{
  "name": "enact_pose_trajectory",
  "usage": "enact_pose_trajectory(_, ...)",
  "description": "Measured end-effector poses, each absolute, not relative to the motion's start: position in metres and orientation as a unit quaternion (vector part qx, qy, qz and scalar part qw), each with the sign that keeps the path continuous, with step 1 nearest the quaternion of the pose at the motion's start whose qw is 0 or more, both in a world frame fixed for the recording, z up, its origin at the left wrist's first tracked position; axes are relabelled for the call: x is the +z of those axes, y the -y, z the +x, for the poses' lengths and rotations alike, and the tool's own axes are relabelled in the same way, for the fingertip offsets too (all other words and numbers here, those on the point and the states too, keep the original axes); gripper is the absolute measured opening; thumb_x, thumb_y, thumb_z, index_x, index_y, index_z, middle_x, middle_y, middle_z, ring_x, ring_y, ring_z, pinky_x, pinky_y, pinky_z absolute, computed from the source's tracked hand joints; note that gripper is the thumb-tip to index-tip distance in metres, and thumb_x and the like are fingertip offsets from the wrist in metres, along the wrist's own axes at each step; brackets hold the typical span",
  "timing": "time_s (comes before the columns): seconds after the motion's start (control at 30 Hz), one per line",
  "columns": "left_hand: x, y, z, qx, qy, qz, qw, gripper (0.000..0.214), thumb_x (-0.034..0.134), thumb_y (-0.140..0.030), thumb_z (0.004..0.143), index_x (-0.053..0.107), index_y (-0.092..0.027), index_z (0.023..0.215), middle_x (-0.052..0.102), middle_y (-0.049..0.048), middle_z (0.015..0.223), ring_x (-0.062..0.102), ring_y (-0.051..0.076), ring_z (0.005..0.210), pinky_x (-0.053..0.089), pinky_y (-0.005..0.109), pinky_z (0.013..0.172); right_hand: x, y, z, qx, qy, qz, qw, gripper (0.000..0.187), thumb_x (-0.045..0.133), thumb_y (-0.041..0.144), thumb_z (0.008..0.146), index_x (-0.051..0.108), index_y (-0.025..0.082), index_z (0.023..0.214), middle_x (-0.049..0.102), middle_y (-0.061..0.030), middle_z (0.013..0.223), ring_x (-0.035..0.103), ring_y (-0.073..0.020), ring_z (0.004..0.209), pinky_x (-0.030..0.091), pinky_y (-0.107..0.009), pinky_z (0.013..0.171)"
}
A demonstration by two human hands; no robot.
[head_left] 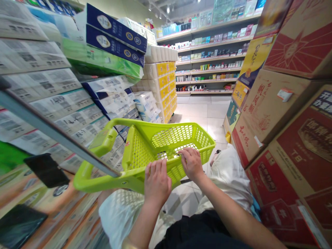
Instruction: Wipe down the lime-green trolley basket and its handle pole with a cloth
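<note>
A lime-green plastic shopping basket (155,128) with perforated walls stands in front of me, its inside showing no goods. My left hand (157,181) has its fingers bent over the near rim, close to the handle end. Farther along that same rim, my right hand (192,163) curls its fingers over the edge, the fingertips reaching inside. Both thumbs are mostly hidden. From the rim left of my left hand, a grey metal bar (59,133) slants up to the left edge of the view.
Stacked paper packs (52,81) line the left side, with a dark phone-like slab (48,169) lying lower down. Cardboard cartons (269,103) rise on the right. Product shelves (207,71) stand across the back beyond the tiled floor (193,109).
</note>
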State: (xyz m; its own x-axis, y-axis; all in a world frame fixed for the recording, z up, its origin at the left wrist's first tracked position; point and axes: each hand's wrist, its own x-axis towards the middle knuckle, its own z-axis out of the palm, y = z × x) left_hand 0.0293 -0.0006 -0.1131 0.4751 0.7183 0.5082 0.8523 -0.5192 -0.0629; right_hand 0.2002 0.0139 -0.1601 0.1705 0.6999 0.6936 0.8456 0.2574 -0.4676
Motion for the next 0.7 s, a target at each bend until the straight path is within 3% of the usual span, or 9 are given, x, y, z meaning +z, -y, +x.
enact_pose_trajectory(0.7,-0.118,-0.004,0.029,-0.229,0.463,-0.843,0.150,0.056,0.052,-0.014,0.073,0.054,-0.015,0.129,0.063,0.0127,0.116,0.051,0.029,0.113,0.026,0.046,0.109,-0.153,-0.014,0.166,-0.052,0.637,-0.589,0.494,0.024,0.048,0.014,0.088,0.066,0.022,0.101,0.061,-0.0071,0.101,0.052,-0.0219,0.101,0.037,-0.037,0.093)
